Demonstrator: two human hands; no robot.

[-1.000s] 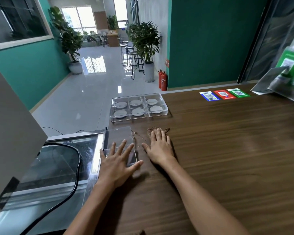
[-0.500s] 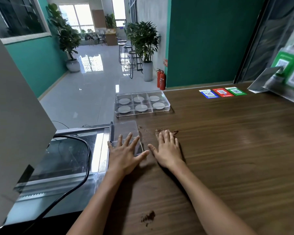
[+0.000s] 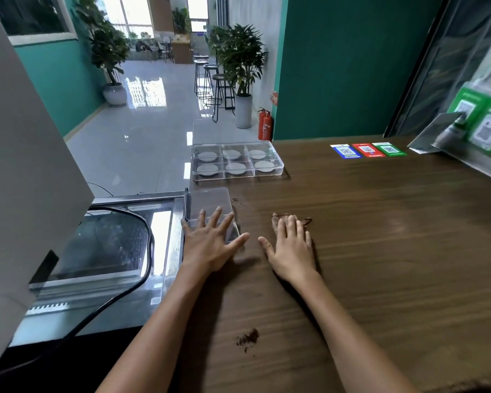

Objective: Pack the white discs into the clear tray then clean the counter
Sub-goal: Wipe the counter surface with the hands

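A clear tray (image 3: 278,167) stands at the far left end of the wooden counter (image 3: 380,236), with a white disc (image 3: 207,169) in each of its several compartments. Nearer me lies a small clear box (image 3: 207,204) at the counter's left edge. My left hand (image 3: 210,242) rests flat on it, fingers spread. My right hand (image 3: 291,246) lies flat on the counter, fingers straight, its fingertips at a smear of brown crumbs (image 3: 305,221). A second patch of brown crumbs (image 3: 247,338) sits close to me between my forearms.
A glass display case (image 3: 111,245) with a black cable (image 3: 142,231) over it lies left of the counter, below a white panel. Blue, red and green QR stickers (image 3: 367,150) and a stand with green QR cards (image 3: 476,123) are at the far right.
My right hand has slid to the right along the counter, pushing the brown crumbs with it. My left hand stays on the clear box. My view dipped, showing the near crumb patch.
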